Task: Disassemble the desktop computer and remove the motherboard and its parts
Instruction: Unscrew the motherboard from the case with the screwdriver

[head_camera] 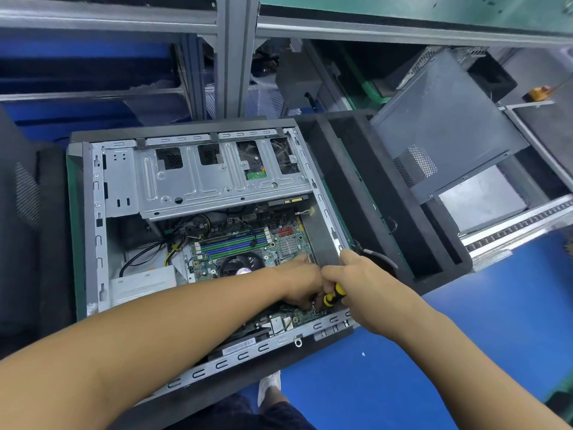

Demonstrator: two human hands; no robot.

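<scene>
Case of desktop computer lies on its side on the dark tabletop, open face up, cover off. Motherboard is seated inside, in the near-right part of the case, below the metal drive cage that spans the far side.

On the board:
- blue and green memory slots, running left to right
- round black CPU fan, just nearer than the slots, partly hidden by the left forearm
- small silver heatsink, to the right of the slots

Pale power supply sits in the near-left corner of the case. Black and yellow cables run between it and the board's left edge.

Right grip is over the near-right corner of the board, fingers wrapped round a screwdriver with a yellow and black handle. The tool angles down and left toward the board. Its tip is hidden behind the hands.

Left grip is touching the right grip, knuckles up, fingers pointing down at the board beside the screwdriver's lower end. The fingertips are hidden, so I cannot tell whether they pinch anything.

Grey side panel with a perforated patch leans at the far right, apart from the case. A black foam tray lies between the two. Blue floor shows beneath.
</scene>
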